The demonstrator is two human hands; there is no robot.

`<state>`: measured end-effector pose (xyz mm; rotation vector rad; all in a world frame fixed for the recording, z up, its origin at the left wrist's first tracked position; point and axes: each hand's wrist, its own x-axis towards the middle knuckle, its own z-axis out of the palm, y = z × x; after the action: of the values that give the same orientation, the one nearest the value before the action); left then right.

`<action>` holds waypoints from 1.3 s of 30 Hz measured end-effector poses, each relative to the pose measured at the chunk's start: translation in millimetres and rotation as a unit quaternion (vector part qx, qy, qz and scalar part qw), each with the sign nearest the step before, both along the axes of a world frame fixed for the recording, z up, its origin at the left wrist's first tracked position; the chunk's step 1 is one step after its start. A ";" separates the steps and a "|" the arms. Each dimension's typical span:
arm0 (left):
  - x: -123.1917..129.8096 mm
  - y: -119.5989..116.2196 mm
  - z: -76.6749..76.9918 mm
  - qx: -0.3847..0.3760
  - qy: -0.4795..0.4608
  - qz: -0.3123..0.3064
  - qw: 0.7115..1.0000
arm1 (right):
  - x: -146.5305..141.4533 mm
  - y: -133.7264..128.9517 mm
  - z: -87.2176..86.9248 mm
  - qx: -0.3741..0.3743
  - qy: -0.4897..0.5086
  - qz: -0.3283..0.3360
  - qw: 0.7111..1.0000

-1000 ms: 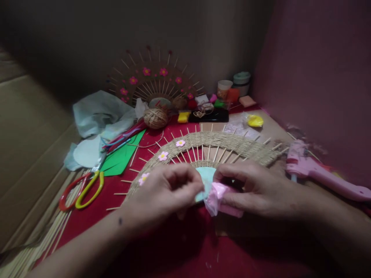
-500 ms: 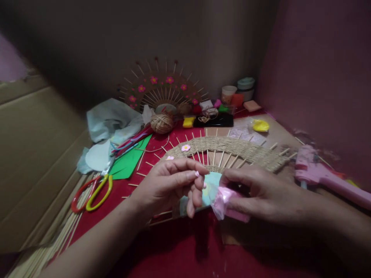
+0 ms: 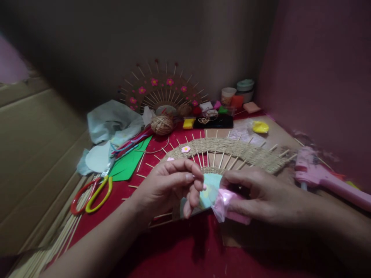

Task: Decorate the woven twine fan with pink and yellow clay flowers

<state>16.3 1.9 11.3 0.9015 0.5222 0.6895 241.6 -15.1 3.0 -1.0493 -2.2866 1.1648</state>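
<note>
Pink packet (image 3: 227,197), at five o'clock in view, is being gripped by the right hand (image 3: 261,193), apparently keeping its plastic end (image 3: 219,215) near the left hand (image 3: 171,180), which is pinching a mostly hidden pink bit (image 3: 193,176), woven fan (image 3: 214,145) lying at twelve o'clock beyond.

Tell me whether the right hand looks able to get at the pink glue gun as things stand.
Probably yes, though its grip is taken: the right hand holds a pink packet. Nothing tall seems to stand between it and the pink glue gun.
</note>
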 end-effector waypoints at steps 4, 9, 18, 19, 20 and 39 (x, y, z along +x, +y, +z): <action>1.5 3.0 1.7 -0.028 0.011 0.051 0.998 | -0.1 1.1 1.2 -0.010 -0.009 0.003 1.000; -1.8 11.4 9.2 -0.078 0.019 0.150 0.985 | 0.8 1.6 1.5 -0.015 -0.009 0.007 1.000; -2.1 9.8 6.3 -0.004 0.054 0.164 0.985 | -0.5 1.4 3.4 -0.015 -0.005 0.006 1.000; -1.8 9.4 5.2 -0.002 0.066 0.161 0.985 | -0.3 1.3 3.0 -0.013 -0.004 0.006 1.000; -1.9 9.2 4.2 -0.002 0.076 0.158 0.985 | 0.0 1.3 2.5 -0.013 -0.003 0.006 1.000; -3.9 5.5 1.8 0.019 0.074 0.081 0.994 | 1.3 2.5 4.1 -0.017 0.026 0.012 0.999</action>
<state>12.4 7.4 13.1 0.9573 0.7217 0.7863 242.9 -12.6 7.0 -0.9946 -2.2527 1.2314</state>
